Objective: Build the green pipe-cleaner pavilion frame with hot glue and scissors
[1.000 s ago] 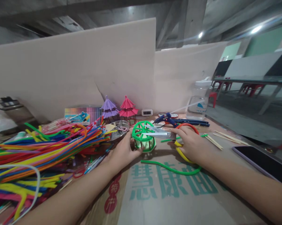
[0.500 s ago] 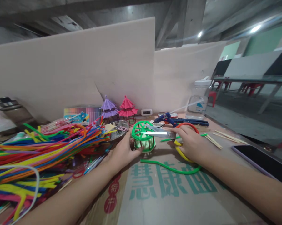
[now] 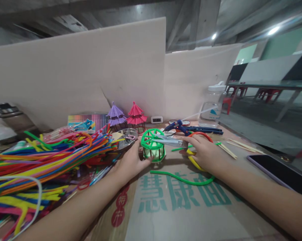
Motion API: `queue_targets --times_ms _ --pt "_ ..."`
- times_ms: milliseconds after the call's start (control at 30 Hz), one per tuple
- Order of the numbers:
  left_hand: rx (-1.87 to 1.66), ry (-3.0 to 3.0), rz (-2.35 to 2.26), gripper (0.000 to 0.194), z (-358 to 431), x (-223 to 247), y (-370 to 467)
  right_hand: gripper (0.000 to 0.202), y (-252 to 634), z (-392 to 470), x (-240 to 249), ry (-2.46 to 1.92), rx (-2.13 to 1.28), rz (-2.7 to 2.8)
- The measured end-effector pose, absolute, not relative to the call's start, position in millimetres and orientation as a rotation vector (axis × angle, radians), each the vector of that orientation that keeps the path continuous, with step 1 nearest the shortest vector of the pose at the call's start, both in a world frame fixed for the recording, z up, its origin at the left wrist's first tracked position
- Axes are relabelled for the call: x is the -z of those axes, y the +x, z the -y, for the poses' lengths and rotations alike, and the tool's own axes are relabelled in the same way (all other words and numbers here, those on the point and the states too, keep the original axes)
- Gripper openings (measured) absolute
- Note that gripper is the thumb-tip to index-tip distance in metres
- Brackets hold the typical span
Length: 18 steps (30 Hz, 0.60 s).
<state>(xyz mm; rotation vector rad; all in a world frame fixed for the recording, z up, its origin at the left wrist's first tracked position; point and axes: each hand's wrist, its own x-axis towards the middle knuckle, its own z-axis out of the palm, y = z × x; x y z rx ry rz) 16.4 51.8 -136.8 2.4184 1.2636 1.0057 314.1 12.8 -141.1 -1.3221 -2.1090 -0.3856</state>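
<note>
A round green frame (image 3: 153,144) with a spoked top and brown posts stands near the middle of the table. My left hand (image 3: 133,160) grips its left side and lower front. In my right hand (image 3: 203,150) are scissors (image 3: 174,143) with red and yellow handles. Their blades point left and are parted a little, with the tips over the spoked top. A long green pipe cleaner (image 3: 186,181) lies curved in front of both hands. Another short green piece (image 3: 178,148) lies under the scissors.
Bundled colourful pipe cleaners (image 3: 65,160) fill the left. Purple (image 3: 115,115) and pink (image 3: 135,114) roofed models stand behind, by a small clock (image 3: 156,119). A glue gun (image 3: 174,126), bottle (image 3: 212,107), sticks (image 3: 227,150) and phone (image 3: 281,170) are at the right.
The scissor blades have turned slightly and catch less light. Both hands and the green frame are nearly where they were.
</note>
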Motion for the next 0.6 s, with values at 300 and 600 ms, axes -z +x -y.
queue_targets --times_ms 300,600 --pt "-1.013 2.375 -1.213 0.080 -51.4 134.8 18.0 0.038 310.5 -10.0 138.6 -1.354 0.379 2.062" --pt "-1.040 2.194 -1.014 0.077 -52.6 136.2 18.9 0.037 307.8 -14.2 141.3 -1.350 0.316 1.982"
